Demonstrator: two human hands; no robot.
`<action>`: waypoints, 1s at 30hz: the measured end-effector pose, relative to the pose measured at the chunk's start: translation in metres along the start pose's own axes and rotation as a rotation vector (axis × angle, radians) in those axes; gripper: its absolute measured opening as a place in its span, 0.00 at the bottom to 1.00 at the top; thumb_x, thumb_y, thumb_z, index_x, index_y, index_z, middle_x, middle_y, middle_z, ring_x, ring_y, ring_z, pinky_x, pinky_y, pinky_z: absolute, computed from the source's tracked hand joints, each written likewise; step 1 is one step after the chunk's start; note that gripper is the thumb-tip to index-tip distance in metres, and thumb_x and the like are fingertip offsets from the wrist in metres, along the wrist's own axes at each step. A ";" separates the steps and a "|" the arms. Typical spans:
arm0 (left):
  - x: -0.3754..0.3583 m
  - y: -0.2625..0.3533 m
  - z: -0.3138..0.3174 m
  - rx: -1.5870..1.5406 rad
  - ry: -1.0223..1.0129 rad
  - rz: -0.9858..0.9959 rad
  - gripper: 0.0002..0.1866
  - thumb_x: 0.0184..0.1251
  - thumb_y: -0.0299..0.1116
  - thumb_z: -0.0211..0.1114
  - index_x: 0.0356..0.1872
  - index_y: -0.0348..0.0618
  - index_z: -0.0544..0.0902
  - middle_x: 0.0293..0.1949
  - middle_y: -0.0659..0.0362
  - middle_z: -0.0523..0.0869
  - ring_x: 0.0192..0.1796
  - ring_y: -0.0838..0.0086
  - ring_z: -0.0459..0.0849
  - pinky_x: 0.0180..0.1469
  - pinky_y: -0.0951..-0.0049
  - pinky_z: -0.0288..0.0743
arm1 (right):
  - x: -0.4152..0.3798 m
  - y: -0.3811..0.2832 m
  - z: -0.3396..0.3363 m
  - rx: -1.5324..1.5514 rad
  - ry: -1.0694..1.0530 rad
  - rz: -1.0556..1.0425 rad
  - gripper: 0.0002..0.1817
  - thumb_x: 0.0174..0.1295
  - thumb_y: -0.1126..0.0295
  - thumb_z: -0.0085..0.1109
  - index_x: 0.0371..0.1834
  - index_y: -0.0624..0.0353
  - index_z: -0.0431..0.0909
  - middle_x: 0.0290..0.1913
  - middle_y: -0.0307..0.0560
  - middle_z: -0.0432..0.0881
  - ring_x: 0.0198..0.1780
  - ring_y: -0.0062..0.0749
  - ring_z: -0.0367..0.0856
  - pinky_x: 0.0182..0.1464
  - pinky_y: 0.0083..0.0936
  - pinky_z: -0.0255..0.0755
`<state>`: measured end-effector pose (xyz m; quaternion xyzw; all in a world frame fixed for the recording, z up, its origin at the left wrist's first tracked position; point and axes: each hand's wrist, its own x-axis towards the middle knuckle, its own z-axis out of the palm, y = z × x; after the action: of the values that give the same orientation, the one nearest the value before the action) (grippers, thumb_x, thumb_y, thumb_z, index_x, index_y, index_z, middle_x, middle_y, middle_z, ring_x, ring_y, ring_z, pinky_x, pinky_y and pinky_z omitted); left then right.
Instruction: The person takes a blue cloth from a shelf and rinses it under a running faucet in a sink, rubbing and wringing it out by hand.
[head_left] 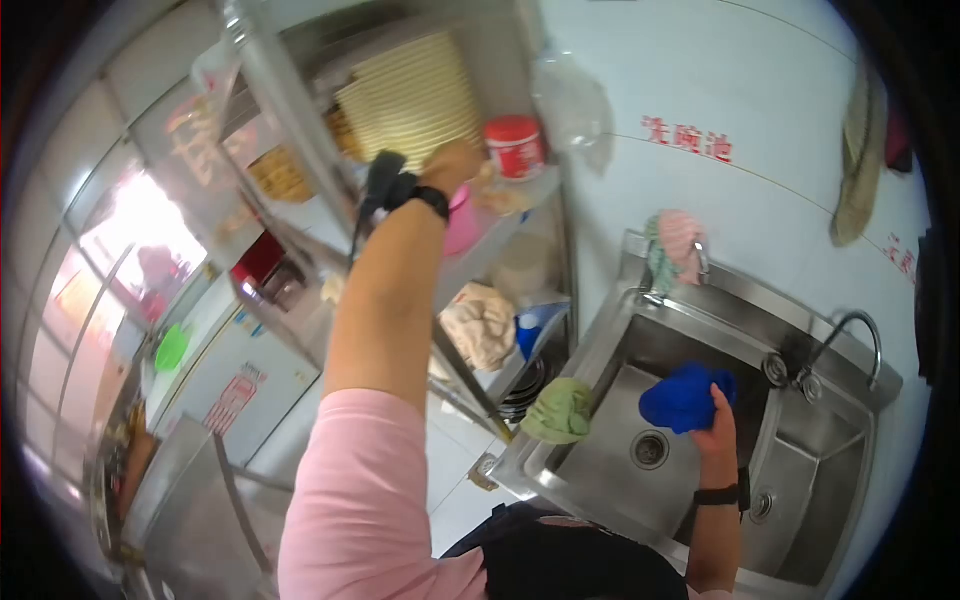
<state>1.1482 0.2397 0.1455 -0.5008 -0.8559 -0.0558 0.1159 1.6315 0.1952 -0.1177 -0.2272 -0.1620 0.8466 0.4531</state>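
Note:
My right hand (716,430) grips a bunched blue cloth (672,400) over the large basin of the steel sink (600,455). My left arm stretches up to the metal shelf unit, where my left hand (452,166) is blurred and its fingers are hard to make out. Close around that hand are a pink container (462,225), a red tub with a white label (514,148) and a tall stack of cream-coloured plates (415,95). A green cloth (558,410) hangs over the sink's left rim.
Pink and green cloths (678,245) drape over the back tap. A curved faucet (860,325) serves the smaller right basin. Lower on the shelf lie a beige cloth (480,325) and dark stacked dishes (525,392). A white cabinet (235,375) stands at left.

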 end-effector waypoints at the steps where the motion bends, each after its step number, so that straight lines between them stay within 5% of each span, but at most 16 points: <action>1: 0.016 -0.007 0.007 -0.037 -0.003 -0.024 0.28 0.53 0.56 0.43 0.36 0.39 0.78 0.40 0.40 0.75 0.46 0.53 0.74 0.48 0.63 0.66 | 0.000 0.002 -0.001 0.028 -0.009 0.008 0.17 0.55 0.66 0.48 0.46 0.62 0.68 0.43 0.46 0.74 0.46 0.36 0.72 0.48 0.33 0.67; 3: -0.007 0.013 -0.018 -0.145 -0.061 -0.116 0.23 0.50 0.48 0.50 0.41 0.42 0.76 0.47 0.45 0.73 0.52 0.57 0.71 0.51 0.63 0.64 | -0.008 -0.002 0.002 0.039 -0.008 0.015 0.16 0.55 0.66 0.48 0.46 0.62 0.68 0.44 0.46 0.74 0.46 0.36 0.73 0.47 0.33 0.67; 5: 0.049 -0.020 0.027 -0.057 -0.037 -0.067 0.26 0.50 0.51 0.49 0.42 0.41 0.76 0.46 0.46 0.74 0.51 0.54 0.71 0.52 0.62 0.63 | -0.013 -0.002 0.001 0.041 0.001 0.034 0.16 0.56 0.66 0.48 0.46 0.62 0.68 0.44 0.47 0.74 0.46 0.36 0.73 0.47 0.33 0.67; 13: 0.041 -0.034 0.016 0.144 -0.055 -0.105 0.25 0.49 0.50 0.49 0.41 0.39 0.76 0.46 0.46 0.74 0.50 0.54 0.71 0.51 0.62 0.64 | -0.005 0.006 -0.013 0.054 0.175 -0.061 0.18 0.55 0.67 0.49 0.48 0.63 0.67 0.46 0.48 0.73 0.47 0.37 0.72 0.51 0.35 0.65; 16: 0.041 -0.028 0.018 0.089 -0.344 0.016 0.26 0.48 0.50 0.50 0.42 0.38 0.75 0.45 0.45 0.74 0.51 0.55 0.71 0.49 0.63 0.64 | -0.002 0.007 -0.009 0.070 0.138 -0.022 0.18 0.54 0.68 0.50 0.48 0.62 0.66 0.46 0.48 0.73 0.48 0.38 0.71 0.50 0.36 0.65; 22: 0.110 -0.105 0.085 -0.070 -0.451 0.046 0.27 0.48 0.50 0.50 0.41 0.37 0.76 0.44 0.44 0.74 0.50 0.56 0.72 0.50 0.62 0.64 | -0.007 0.006 -0.020 0.110 0.154 -0.016 0.18 0.53 0.70 0.51 0.47 0.62 0.66 0.46 0.49 0.73 0.47 0.39 0.71 0.50 0.38 0.65; 25: 0.079 -0.082 0.047 0.075 -0.486 0.230 0.26 0.50 0.49 0.49 0.40 0.34 0.75 0.46 0.44 0.73 0.50 0.56 0.71 0.50 0.62 0.63 | -0.011 0.004 -0.011 0.084 0.226 -0.091 0.18 0.53 0.70 0.51 0.47 0.62 0.66 0.45 0.49 0.73 0.47 0.40 0.72 0.50 0.39 0.65; 30: 0.036 -0.041 0.020 0.181 -0.383 0.103 0.27 0.56 0.48 0.43 0.45 0.33 0.72 0.49 0.44 0.70 0.52 0.56 0.69 0.53 0.62 0.60 | -0.006 0.005 -0.011 0.103 0.199 -0.061 0.18 0.53 0.71 0.51 0.48 0.62 0.65 0.45 0.50 0.73 0.47 0.40 0.72 0.50 0.39 0.65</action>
<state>1.0930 0.2545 0.1365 -0.5329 -0.8371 0.1237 -0.0015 1.6369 0.1886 -0.1285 -0.2818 -0.0795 0.8127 0.5038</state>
